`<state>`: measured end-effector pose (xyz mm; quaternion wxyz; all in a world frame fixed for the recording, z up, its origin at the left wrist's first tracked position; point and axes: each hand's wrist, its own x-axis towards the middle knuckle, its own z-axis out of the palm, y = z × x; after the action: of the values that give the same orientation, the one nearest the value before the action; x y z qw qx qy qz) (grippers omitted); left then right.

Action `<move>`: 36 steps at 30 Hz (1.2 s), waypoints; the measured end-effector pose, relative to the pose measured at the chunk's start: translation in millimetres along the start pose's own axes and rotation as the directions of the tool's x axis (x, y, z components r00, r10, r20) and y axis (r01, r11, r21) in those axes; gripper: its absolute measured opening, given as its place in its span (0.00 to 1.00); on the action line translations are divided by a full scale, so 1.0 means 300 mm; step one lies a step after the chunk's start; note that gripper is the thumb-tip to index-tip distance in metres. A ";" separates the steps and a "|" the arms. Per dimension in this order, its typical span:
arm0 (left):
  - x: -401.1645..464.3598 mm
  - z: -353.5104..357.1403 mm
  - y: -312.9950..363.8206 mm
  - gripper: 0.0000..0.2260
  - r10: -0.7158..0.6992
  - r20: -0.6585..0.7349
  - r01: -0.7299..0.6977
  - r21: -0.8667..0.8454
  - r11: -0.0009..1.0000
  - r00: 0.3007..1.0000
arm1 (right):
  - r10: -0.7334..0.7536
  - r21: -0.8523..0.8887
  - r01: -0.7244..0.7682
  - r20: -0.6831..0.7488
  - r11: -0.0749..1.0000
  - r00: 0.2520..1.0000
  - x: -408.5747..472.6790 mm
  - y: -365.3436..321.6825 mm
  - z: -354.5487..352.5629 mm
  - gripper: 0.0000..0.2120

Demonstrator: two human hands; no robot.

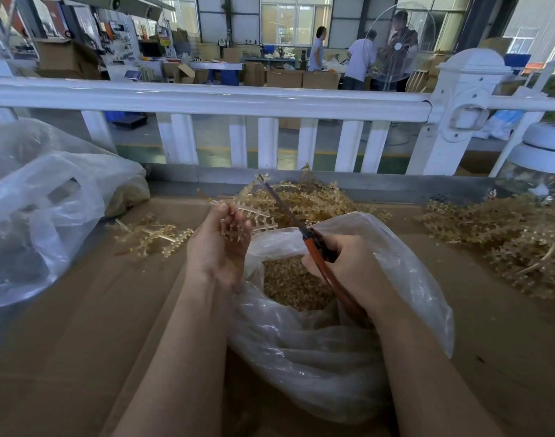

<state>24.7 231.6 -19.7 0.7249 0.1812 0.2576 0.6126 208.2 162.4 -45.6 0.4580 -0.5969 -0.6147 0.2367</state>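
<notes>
Head view, trimming step: left hand [218, 247] grips the amber sprue [249, 212] just above the open bag [333, 357] on the bench [80, 326], right hand [348, 263] clamps the orange-handled snips [315, 246] (blades look closed), so next is probably opening them onto another branch.

Holding an amber plastic sprue [251, 211] in the curled left hand [219, 247] and orange-handled scissors [301, 230] in the right hand [352, 266], blades pointing far and left, both above a near clear bag [317, 357] of small amber pieces [295, 285], with a sprue heap [314, 200] far centre and a larger pile [516, 241] far right on the brown table [80, 342].
</notes>
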 end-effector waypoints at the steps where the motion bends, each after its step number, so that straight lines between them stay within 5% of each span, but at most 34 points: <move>1: 0.001 0.000 0.002 0.10 -0.012 -0.013 0.012 -0.038 0.999 1.000 | 0.003 -0.013 -0.003 0.008 1.000 1.000 -0.001 0.001 0.000 0.05; 6: 0.008 -0.016 0.019 0.11 -0.050 -0.038 0.045 -0.126 0.991 0.998 | 0.043 0.100 -0.038 -0.049 0.994 0.998 -0.004 -0.009 -0.003 0.09; 16: -0.015 0.003 -0.032 0.03 -0.117 0.309 -0.048 0.478 0.877 0.944 | 0.146 0.240 -0.104 -0.165 0.965 0.975 0.004 -0.031 0.000 0.11; 22: -0.022 0.017 -0.045 0.06 -0.075 0.298 -0.087 0.497 0.863 0.952 | 0.145 0.405 -0.083 -0.126 0.911 0.981 -0.001 -0.074 -0.009 0.10; 29: -0.020 0.018 -0.055 0.04 -0.088 0.325 -0.083 0.477 0.875 0.942 | 0.120 0.274 -0.091 -0.093 0.957 0.988 0.002 -0.062 0.007 0.08; 34: -0.020 0.009 -0.037 0.40 -0.247 0.444 -0.002 0.489 0.872 0.861 | 0.106 0.425 -0.028 -0.161 0.905 0.981 -0.003 -0.068 -0.010 0.12; 36: -0.026 0.007 -0.045 0.45 -0.287 0.476 -0.045 0.572 0.819 0.832 | 0.096 0.477 0.000 -0.176 0.879 0.980 -0.009 -0.067 -0.017 0.12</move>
<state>35.9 221.6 -24.5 0.7206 0.5338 0.2217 0.3831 201.7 155.2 -27.3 0.6421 -0.5019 -0.4752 0.3318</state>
